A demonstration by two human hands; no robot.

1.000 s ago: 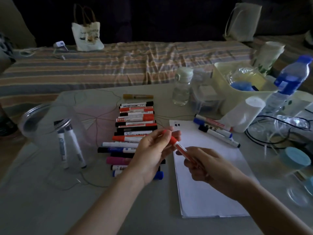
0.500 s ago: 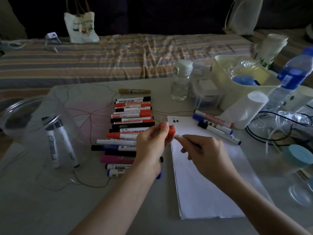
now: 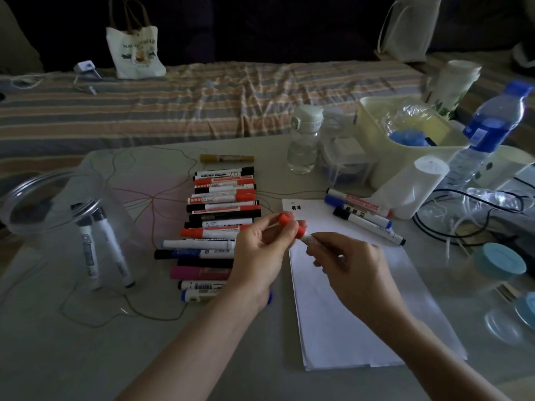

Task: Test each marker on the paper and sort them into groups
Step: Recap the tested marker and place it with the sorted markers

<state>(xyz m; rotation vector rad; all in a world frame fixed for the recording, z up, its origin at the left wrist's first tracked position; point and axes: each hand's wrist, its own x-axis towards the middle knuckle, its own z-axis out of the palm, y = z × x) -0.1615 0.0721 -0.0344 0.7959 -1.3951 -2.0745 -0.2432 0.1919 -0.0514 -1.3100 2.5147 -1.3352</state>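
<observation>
A clear plastic jar (image 3: 58, 215) on the counter (image 3: 86, 342) holds two markers. The left hand (image 3: 260, 256) pinches a red cap (image 3: 285, 219); the right hand (image 3: 350, 270) grips the red-tipped white marker (image 3: 305, 237) above white paper (image 3: 362, 299). Pull straight apart, barrel steady.

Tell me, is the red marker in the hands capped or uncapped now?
Uncapped, it seems. The left hand pinches the red cap apart from the red marker, held in the right hand. The tip is hidden.
</observation>
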